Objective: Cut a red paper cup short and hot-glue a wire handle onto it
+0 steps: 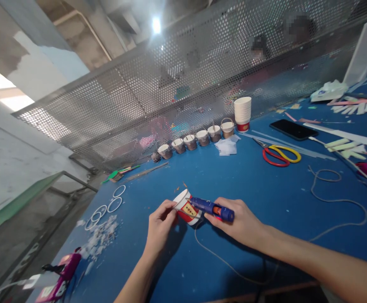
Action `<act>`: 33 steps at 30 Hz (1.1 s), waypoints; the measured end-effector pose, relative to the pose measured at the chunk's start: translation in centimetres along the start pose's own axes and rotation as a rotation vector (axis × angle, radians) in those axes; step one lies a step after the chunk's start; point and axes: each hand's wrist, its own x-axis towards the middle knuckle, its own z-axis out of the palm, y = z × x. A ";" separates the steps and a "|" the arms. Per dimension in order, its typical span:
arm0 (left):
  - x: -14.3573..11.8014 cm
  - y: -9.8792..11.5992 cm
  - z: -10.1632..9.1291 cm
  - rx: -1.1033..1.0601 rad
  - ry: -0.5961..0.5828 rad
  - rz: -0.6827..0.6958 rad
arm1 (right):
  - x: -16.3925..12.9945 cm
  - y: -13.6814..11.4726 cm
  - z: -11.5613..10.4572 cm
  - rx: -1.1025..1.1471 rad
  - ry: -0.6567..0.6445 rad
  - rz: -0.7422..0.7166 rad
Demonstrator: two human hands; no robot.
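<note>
My left hand [162, 225] is closed on the rim side of a red and white paper cup [187, 211], which tilts above the blue table. In my right hand [238, 221] is a dark blue hot glue gun [209, 207], its tip against or very near the cup's upper side. A thin grey cord [216, 255] hangs from the cup and runs right across the table. Part of it lies along the cup wall near my left fingers. The fingertips behind the cup are hidden.
Several cord-wrapped cups [203, 138] line the perforated metal screen [132, 92], beside a stack of paper cups [242, 112]. Scissors [281, 155] and a phone [293, 129] lie right. White rings [114, 205], scraps [103, 235] and a pink power strip [63, 275] are left. People sit behind the screen.
</note>
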 end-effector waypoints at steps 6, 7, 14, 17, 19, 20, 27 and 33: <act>0.2 -0.6 -0.1 -0.035 -0.008 0.023 | -0.1 -0.2 0.2 0.008 -0.017 -0.027; 0.2 -0.6 -0.1 -0.041 -0.010 0.025 | -0.2 -0.3 0.2 0.006 -0.029 -0.044; 0.4 -0.9 -0.4 -0.098 -0.038 0.026 | 0.1 -0.1 0.0 0.048 0.003 0.019; 0.4 -1.2 -0.6 -0.120 -0.054 0.019 | 0.3 0.1 -0.1 0.078 0.007 0.043; 0.4 -1.3 -0.6 -0.127 -0.061 0.012 | 0.2 0.0 0.0 0.077 0.005 0.027; 0.4 -1.2 -0.6 -0.133 -0.061 0.007 | 0.1 0.0 0.0 0.074 0.004 0.014; 0.6 -0.5 -0.3 -0.230 -0.037 -0.065 | 0.5 0.4 0.0 0.192 0.028 0.136; 0.7 -0.4 -0.6 -0.201 -0.001 -0.097 | 2.3 2.4 -0.7 0.191 0.008 0.406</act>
